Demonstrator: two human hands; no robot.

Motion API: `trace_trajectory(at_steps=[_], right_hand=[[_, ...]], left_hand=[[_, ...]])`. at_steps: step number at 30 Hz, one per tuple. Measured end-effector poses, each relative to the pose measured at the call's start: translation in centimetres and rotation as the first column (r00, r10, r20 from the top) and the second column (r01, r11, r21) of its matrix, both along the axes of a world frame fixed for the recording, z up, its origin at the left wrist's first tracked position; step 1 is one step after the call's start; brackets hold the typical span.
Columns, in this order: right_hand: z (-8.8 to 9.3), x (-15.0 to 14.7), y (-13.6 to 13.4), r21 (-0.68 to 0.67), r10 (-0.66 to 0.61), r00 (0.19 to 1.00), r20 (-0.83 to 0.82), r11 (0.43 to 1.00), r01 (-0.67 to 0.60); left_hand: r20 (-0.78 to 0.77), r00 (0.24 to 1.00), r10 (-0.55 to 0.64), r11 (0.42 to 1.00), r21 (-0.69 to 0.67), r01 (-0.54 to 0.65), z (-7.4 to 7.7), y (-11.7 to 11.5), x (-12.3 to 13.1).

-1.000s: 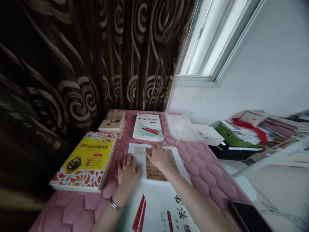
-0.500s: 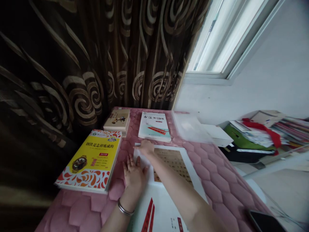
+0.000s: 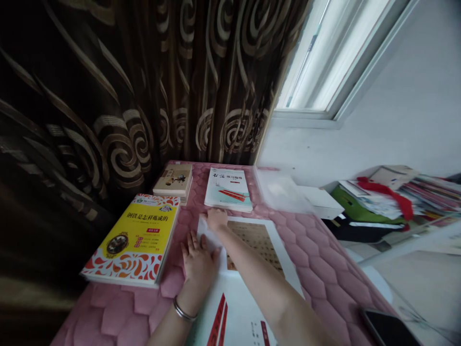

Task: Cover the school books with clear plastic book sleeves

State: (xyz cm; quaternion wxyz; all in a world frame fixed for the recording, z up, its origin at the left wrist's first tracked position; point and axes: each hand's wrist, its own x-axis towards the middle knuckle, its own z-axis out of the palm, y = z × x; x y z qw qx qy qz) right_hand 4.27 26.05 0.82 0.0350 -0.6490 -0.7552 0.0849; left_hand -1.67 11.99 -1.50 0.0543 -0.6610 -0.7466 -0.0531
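Note:
An opened-out printed sheet or cover [image 3: 234, 295] lies on the pink quilted tabletop, with a brown calligraphy picture [image 3: 254, 242] on its far part and red shapes on its near part. My left hand [image 3: 198, 262], a silver bangle at its wrist, rests palm down with fingers spread at the sheet's left edge. My right hand [image 3: 217, 221] reaches across to the sheet's far left corner; its fingers are curled against the paper there, and the fingertips are partly hidden. Just beyond lies a white and green calligraphy book [image 3: 228, 185].
A yellow book [image 3: 139, 230] lies at the left, with a stack of small brown books [image 3: 175, 180] behind it. A white box [image 3: 320, 201] and blurred clear plastic stand at the back right. A phone [image 3: 389, 327] lies near the right edge. A dark curtain [image 3: 201, 86] hangs behind.
The whole view has shifted slightly. My right hand's fingers look more drawn in at the sheet's corner; my left hand stays flat at the edge.

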Motion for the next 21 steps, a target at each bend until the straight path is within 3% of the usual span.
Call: trace_trajectory(at_steps=[3, 8, 11, 14, 18, 21], right_hand=[[-0.2, 4.0, -1.5, 0.007, 0.008, 1.000, -0.019, 1.000, -0.007], [-0.4, 15.6, -4.9, -0.015, -0.072, 0.994, -0.076, 0.997, 0.071], [-0.5, 20.9, -6.9, -0.026, -0.144, 0.980, -0.136, 0.990, 0.141], [-0.9, 23.1, -7.8, -0.023, -0.176, 0.962, -0.207, 0.984, 0.175], [-1.2, 23.9, -7.6, -0.001, -0.170, 0.943, -0.285, 0.984, 0.177], [-0.9, 24.9, -7.6, 0.016, -0.197, 0.932, -0.306, 0.977, 0.211]], left_hand=[[-0.028, 1.000, -0.013, 1.000, 0.003, 0.013, 0.1, 0.0, -0.1], [-0.069, 0.994, -0.086, 0.996, -0.006, 0.086, 0.4, 0.1, -0.7], [-0.048, 0.985, -0.163, 0.987, -0.014, 0.163, 0.9, 0.9, 0.4], [0.042, 0.955, -0.294, 0.952, -0.077, 0.296, 1.3, 1.8, 4.2], [0.133, 0.850, -0.509, 0.842, -0.127, 0.524, 1.2, 2.4, 12.0], [0.226, 0.817, -0.531, 0.815, -0.129, 0.565, 0.9, 2.1, 16.3]])
